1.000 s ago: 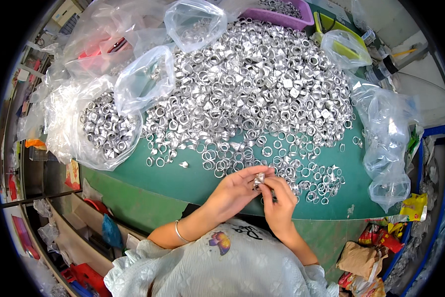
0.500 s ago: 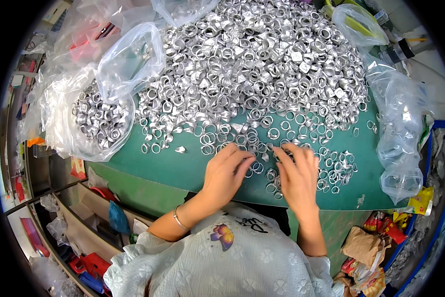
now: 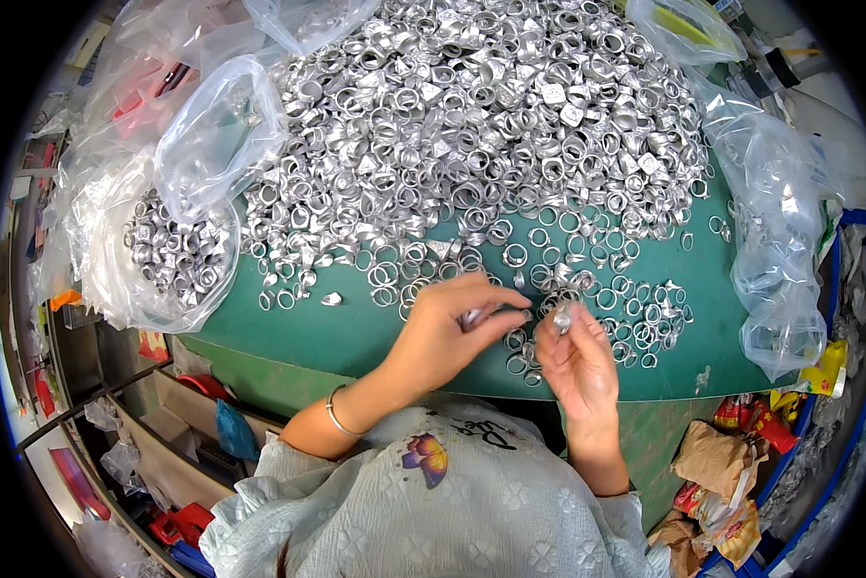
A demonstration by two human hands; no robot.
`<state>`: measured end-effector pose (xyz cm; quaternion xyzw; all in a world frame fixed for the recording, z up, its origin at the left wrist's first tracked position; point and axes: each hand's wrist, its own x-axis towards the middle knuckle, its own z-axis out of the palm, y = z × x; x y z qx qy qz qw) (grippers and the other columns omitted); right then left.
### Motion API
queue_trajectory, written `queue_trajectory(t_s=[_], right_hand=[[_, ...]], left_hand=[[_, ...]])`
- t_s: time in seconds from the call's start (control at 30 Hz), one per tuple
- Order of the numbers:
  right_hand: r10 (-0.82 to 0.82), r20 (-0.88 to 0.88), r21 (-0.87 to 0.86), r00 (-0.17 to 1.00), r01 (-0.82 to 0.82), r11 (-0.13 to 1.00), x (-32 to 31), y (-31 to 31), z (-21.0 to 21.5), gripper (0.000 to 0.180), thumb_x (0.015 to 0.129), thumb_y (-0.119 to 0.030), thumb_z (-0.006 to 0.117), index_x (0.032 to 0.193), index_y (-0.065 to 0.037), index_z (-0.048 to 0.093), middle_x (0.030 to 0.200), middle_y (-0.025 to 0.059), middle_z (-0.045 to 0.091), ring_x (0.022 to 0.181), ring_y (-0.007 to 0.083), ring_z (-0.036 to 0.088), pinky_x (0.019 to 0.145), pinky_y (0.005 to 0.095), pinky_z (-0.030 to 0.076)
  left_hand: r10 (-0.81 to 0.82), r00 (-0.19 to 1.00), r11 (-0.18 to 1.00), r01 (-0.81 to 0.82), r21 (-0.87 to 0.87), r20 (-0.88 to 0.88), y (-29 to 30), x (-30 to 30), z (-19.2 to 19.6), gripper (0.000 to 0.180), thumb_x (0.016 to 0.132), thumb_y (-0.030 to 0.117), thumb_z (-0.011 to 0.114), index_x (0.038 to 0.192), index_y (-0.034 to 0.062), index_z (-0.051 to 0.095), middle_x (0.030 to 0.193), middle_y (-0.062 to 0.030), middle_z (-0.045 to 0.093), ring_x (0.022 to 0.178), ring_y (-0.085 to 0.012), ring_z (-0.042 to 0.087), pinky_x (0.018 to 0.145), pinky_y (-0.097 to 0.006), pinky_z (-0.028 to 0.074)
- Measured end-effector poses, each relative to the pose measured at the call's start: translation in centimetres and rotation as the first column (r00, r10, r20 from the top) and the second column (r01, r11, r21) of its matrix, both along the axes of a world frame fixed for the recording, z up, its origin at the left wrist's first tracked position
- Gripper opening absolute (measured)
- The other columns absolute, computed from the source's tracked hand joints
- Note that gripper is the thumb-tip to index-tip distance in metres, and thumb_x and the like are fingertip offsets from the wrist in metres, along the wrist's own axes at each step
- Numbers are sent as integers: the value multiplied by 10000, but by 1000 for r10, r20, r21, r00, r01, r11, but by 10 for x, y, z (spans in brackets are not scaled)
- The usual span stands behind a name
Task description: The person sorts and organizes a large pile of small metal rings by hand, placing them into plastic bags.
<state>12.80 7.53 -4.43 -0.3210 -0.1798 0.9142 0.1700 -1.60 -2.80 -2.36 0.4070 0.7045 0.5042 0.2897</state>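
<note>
Your right hand (image 3: 583, 368) pinches a silver ring (image 3: 562, 319) above the bench (image 3: 307, 332), near its front edge — thumb and fingertips closed on it. Your left hand (image 3: 444, 323) curls beside, thumb and forefinger slightly parted; whether it grips that silvery bit (image 3: 469, 317), I can't tell. Pinch lightly — best clear of the loose rings (image 3: 650, 323) nearby.

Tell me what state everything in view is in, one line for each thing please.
Left hand: fingers curled, something silver showing inside
Right hand: pinching a silver ring
Table: partly covered
Ring pile: loose, heaped
Lower-left plastic bag: holding rings
Right-side plastic bag: wrinkled
Bracelet: worn on the left wrist
Brown paper bag: crumpled
</note>
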Motion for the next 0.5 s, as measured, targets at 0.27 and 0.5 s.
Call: queue_trajectory(t_s=[0.27,0.5], right_hand=[[118,-15,22,993,-118,993,-1,-18,12,132,908,-171,470,912,-58,540,756,7,557,592,68,491,464,194,342],[117,12,191,993,-117,975,-4,-23,9,153,910,-116,453,992,-21,539,786,37,563,617,88,514,487,207,391]], left_hand=[[-54,988,994,39,99,144,-6,20,7,404,613,49,745,1004,68,644,610,12,416,536,-75,366,477,-221,301],[-29,992,989,11,145,119,-11,20,4,373,630,42,732,991,63,643,605,3,421,533,-87,387,469,-229,314]])
